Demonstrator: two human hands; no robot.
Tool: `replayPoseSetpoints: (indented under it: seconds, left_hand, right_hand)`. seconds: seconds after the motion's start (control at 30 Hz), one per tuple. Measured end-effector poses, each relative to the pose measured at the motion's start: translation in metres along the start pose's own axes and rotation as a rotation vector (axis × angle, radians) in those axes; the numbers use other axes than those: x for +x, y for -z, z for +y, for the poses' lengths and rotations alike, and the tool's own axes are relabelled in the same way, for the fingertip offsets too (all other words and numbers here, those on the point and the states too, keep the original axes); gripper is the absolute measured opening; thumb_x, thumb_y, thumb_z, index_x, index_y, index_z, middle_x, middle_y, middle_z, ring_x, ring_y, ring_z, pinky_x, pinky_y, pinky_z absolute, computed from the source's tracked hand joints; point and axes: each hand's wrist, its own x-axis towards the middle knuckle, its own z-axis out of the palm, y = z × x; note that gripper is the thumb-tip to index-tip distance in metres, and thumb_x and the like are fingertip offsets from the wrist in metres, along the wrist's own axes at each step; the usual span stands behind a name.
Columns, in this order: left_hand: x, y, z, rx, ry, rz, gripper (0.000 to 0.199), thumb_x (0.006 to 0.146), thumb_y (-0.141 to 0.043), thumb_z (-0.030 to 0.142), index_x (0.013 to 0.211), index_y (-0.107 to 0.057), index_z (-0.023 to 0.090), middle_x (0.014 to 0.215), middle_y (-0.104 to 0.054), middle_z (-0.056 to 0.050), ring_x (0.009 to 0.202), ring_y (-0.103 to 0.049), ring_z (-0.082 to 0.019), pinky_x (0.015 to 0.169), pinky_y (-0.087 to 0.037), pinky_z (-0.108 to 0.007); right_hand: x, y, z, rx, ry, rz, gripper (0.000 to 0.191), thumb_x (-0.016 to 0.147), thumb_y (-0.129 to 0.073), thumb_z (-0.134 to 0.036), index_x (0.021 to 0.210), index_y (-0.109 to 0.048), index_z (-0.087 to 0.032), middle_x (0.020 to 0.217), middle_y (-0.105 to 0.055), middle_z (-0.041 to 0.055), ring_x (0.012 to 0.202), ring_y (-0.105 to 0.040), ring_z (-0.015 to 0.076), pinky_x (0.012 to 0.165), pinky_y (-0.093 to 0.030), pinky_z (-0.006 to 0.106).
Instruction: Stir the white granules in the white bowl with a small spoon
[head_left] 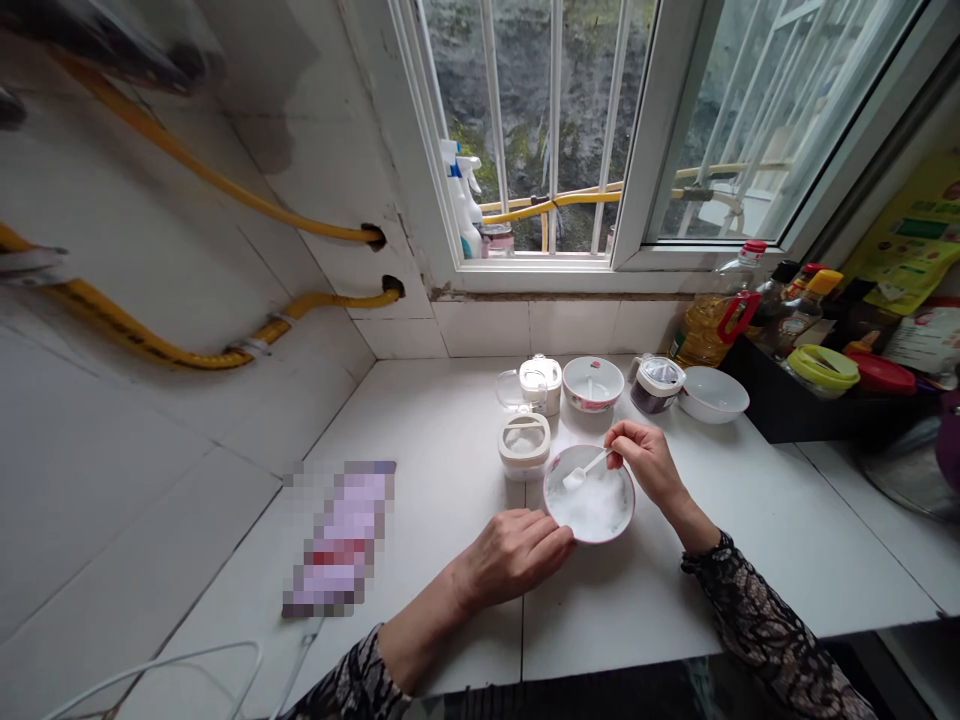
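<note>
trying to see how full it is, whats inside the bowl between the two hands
The bowl holds loose white grains, with the white spoon over them, held by the right hand. The grains hide most of the bottom, so their depth can't be told.

"Where does the camera sit?"
"On the person's head. It looks from up above and behind the left grip (517,552) and the right grip (637,458)."
"Which way does it face?"
"Forward and down. It sees the tabletop (442,440) under both grips, and the window (555,130) past them, up high."
"Is it very near?"
"Not right up close. Both grips fit in, and they look small. The sleeves (772,620) come in from the bottom."
"What about the sides?"
"It sees wide. The tiled wall (150,440) fits in left of the left grip, and bottles (712,320) fit in past the right grip, off to its right."
</note>
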Motion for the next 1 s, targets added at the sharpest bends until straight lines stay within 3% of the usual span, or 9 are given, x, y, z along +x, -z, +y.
replayPoseSetpoints:
  seconds: [0.17,0.57,0.77,0.9,1.0]
  left_hand:
    - [-0.001,0.0,0.0,0.005,0.004,-0.011,0.011,0.095,-0.047,0.014,0.087,-0.054,0.016,0.061,-0.057,0.003,0.051,-0.051,-0.01,0.047,-0.037,-0.024]
    - [-0.001,0.0,0.0,0.005,0.001,-0.002,0.012,0.095,-0.047,0.014,0.086,-0.054,0.016,0.061,-0.057,0.003,0.05,-0.051,-0.01,0.047,-0.037,-0.024]
    - [0.0,0.0,0.0,0.018,0.006,-0.014,0.016,0.096,-0.045,0.015,0.085,-0.055,0.016,0.06,-0.056,0.003,0.05,-0.051,-0.01,0.047,-0.038,-0.023]
    - [0.0,0.0,0.0,0.009,0.009,-0.007,0.015,0.096,-0.045,0.014,0.084,-0.055,0.016,0.06,-0.057,0.002,0.05,-0.051,-0.01,0.048,-0.039,-0.023]
    - [0.001,0.0,0.0,0.011,0.012,-0.001,0.015,0.096,-0.046,0.015,0.084,-0.056,0.016,0.06,-0.056,0.002,0.05,-0.051,-0.01,0.047,-0.037,-0.023]
  right_hand:
    - [-0.001,0.001,0.0,-0.037,0.034,0.025,0.013,0.064,-0.05,-0.024,0.058,-0.062,-0.019,0.045,-0.058,-0.0023,0.045,-0.053,0.0129,0.05,-0.043,0.025]
    - [0.003,0.002,0.001,0.058,-0.035,0.0,0.013,0.061,-0.051,-0.025,0.058,-0.062,-0.018,0.043,-0.057,-0.002,0.044,-0.05,0.0124,0.05,-0.041,0.026]
    - [0.006,-0.001,0.0,0.181,-0.051,-0.021,0.01,0.065,-0.056,-0.026,0.064,-0.063,-0.018,0.05,-0.062,-0.0007,0.05,-0.055,0.0137,0.056,-0.047,0.028]
    - [0.003,-0.01,-0.002,0.192,0.051,-0.014,0.015,0.075,-0.06,-0.032,0.079,-0.062,-0.018,0.064,-0.069,0.0022,0.062,-0.064,0.0169,0.066,-0.053,0.032]
    - [-0.002,-0.021,-0.002,0.086,0.223,0.015,0.016,0.086,-0.056,-0.033,0.092,-0.06,-0.019,0.079,-0.072,0.005,0.074,-0.069,0.019,0.072,-0.055,0.034]
